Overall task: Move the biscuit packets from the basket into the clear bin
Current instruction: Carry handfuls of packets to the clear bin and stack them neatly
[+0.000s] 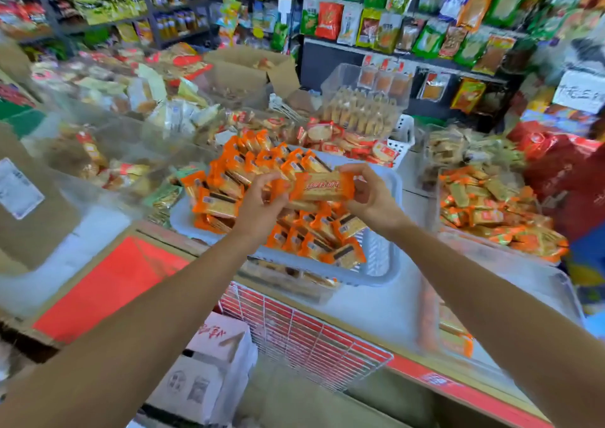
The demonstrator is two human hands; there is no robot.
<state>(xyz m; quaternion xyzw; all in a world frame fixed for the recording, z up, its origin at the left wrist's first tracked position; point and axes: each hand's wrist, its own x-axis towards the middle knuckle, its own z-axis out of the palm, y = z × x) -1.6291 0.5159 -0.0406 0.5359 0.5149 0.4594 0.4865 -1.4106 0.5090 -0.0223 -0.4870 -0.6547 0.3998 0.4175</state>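
Note:
A pale blue plastic basket in the middle holds several orange biscuit packets. Above the basket, my left hand and my right hand each grip one end of a bundle of orange biscuit packets. The left fingers curl round its left end and the right fingers round its right end. To the right stands the clear bin, partly filled with the same kind of orange packets.
Other clear bins of snacks stand to the left and behind. A white basket of red packets sits behind the blue one. A red wire rack hangs below the counter edge. Shelves of bagged snacks fill the back.

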